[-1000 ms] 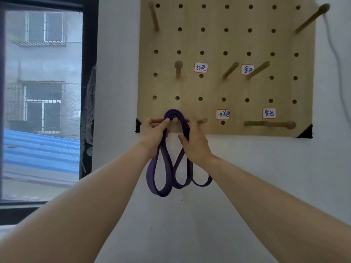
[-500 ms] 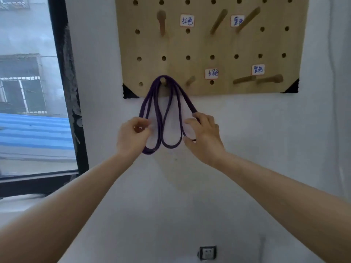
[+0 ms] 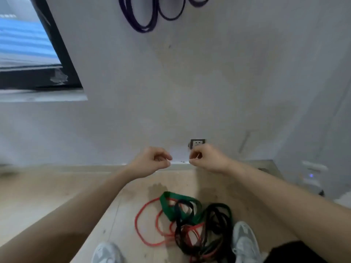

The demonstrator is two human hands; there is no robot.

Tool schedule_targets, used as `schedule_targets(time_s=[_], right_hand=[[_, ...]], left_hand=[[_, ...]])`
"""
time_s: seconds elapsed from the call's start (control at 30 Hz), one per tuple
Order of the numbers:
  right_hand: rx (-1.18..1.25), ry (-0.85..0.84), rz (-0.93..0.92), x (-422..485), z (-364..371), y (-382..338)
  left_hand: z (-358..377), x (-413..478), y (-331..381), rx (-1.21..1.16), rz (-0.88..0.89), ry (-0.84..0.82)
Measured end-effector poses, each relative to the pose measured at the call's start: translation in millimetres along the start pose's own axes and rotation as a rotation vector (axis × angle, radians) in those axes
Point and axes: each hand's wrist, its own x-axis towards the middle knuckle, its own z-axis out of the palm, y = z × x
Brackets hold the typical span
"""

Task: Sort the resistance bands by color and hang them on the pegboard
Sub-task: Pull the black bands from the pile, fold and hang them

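The purple bands hang in loops against the wall at the top edge; the pegboard is out of view. A tangled pile lies on the floor between my feet: a red band, a wide green band and black bands. My left hand and my right hand hover side by side above the pile, near the wall's base. Both have loosely curled fingers and hold nothing.
A wall socket sits low on the white wall just behind my right hand. A dark-framed window fills the upper left. My grey shoes stand on the wooden floor beside the pile. A white device is at the right.
Both hands have let go of the purple bands, which stay hanging, and dropped to floor level. My view has tilted down from the pegboard to the pile of bands.
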Motion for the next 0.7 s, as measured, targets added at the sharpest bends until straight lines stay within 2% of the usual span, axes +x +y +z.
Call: schedule_targets(time_s=[0.23, 0.37, 0.47, 0.57, 0.7], right_hand=[[-0.061, -0.283, 0.160, -29.4, 121.9, 76.2], [-0.059, -0.431, 0.207, -47.0, 171.4, 108.1], [-0.070, -0.571, 0.243, -66.5, 201.1, 124.7], [-0.246, -0.731, 0.182, -88.0, 224.9, 137.2], [-0.433, -0.798, 0.115, -105.9, 238.1, 149.5]], left_hand=[[125.1, -31.9, -101.2, -0.132, -0.264, -0.125], [187.7, -48.4, -140.3, -0.134, -0.413, -0.170], [229.8, -58.7, -157.8, -0.161, -0.511, -0.279], [263.7, -66.5, -167.3, -0.094, -0.526, -0.411], [276.1, -72.4, -174.6, 0.086, -0.436, -0.312]])
